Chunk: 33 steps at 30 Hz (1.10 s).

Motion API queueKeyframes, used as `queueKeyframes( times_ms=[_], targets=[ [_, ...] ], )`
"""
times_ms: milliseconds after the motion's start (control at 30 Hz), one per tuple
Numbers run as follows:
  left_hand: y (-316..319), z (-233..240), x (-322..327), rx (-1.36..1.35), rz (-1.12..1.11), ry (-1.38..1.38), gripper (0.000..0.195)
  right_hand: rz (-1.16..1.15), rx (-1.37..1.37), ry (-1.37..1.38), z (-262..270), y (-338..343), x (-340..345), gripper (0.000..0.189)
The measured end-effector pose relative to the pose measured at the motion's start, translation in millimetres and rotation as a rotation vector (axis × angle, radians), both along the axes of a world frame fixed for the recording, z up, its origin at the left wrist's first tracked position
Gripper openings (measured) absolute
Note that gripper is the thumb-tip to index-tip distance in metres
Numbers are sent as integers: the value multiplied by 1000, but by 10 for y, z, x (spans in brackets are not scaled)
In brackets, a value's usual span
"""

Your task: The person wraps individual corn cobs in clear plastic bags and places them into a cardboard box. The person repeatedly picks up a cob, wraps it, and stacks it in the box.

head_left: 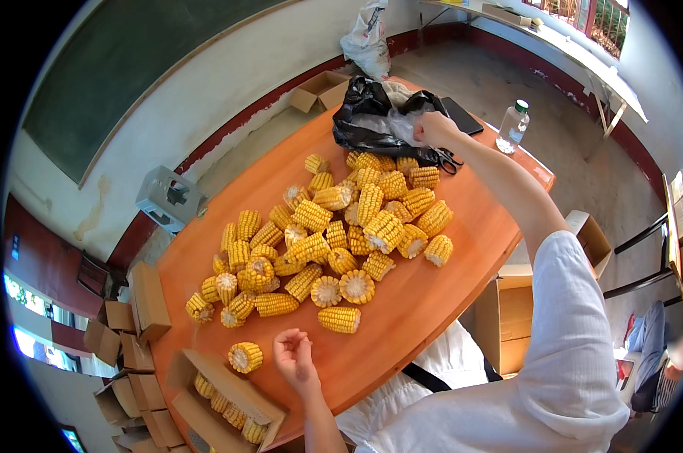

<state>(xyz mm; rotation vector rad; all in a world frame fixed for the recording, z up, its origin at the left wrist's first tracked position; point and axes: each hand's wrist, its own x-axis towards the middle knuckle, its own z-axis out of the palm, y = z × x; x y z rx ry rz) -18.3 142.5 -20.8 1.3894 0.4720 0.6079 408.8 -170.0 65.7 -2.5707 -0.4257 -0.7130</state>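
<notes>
My right hand (432,129) is at a black plastic bag (370,139) on the far part of the table, its fingers closed on clear plastic bags (401,125) inside the opening. A pair of scissors (449,163) lies beside the black bag. My left hand (295,357) hovers near the table's close edge, fingers loosely curled, holding nothing. A cut corn cob piece (245,357) is just left of it. Many more corn cob pieces (311,216) are heaped across the middle of the table. An open cardboard box (256,393) at the near left holds several corn pieces (234,416).
The orange wooden table (409,294) carries a plastic bottle (512,127) with a green cap and a dark flat object (460,116) at its far end. Cardboard boxes stand left and right of it. A grey plastic stool (168,199) is beside the left edge.
</notes>
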Motion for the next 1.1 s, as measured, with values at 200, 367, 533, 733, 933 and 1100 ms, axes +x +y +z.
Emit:
queueKeyframes(
  times_ms=[200, 367, 533, 733, 933, 1100],
  targets=[
    [-10, -18, -35, -26, 1, -20, 21, 122, 320, -124, 278, 164, -268, 13],
    [63, -14, 0, 2, -39, -13, 20, 116, 274, 75, 12, 224, -523, 17],
    [47, -98, -39, -40, -37, -64, 22, 685, 787, 535, 450, 750, -1457, 16],
    [33, 150, -23, -412, -213, -129, 32, 1157, 954, 1058, 131, 1340, -2614, 5],
    [-51, 486, -126, -637, -433, -276, 64, 1272, 1062, 1301, -165, 1582, -3075, 8],
    [-120, 399, -190, -430, -327, -166, 66, 1244, 1074, 1295, -290, 1591, -3090, 9]
  ],
)
